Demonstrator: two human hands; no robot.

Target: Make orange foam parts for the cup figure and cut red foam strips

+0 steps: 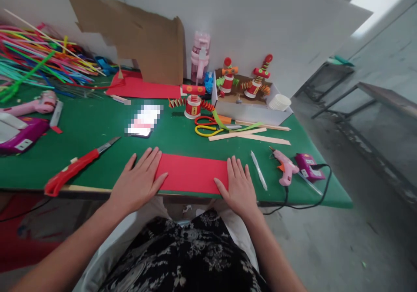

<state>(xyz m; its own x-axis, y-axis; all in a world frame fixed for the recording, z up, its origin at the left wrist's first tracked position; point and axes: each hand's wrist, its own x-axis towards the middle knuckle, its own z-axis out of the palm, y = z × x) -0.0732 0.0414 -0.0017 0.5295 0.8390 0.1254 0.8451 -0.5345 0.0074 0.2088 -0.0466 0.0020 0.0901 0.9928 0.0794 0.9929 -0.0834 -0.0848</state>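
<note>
A red sheet of paper [192,173] lies flat along the front edge of the green table. My left hand [140,177] rests on its left end, palm down, fingers stretched out and thumb on the paper. On the right end lies my right hand [239,185], also flat with its fingers extended. To the left is a red-handled knife [81,164] with its blade bared. A white pen [259,170] sits just right of my right hand, and beyond it a pink glue gun [285,166].
Behind the paper are a phone [143,120], scissors [208,130], wooden strips [249,136] and a paper-cup figure [193,106]. A white box [254,112] holds two similar figures. Pipe cleaners [39,57] pile up at the back left. A black cord [306,207] hangs at the right edge.
</note>
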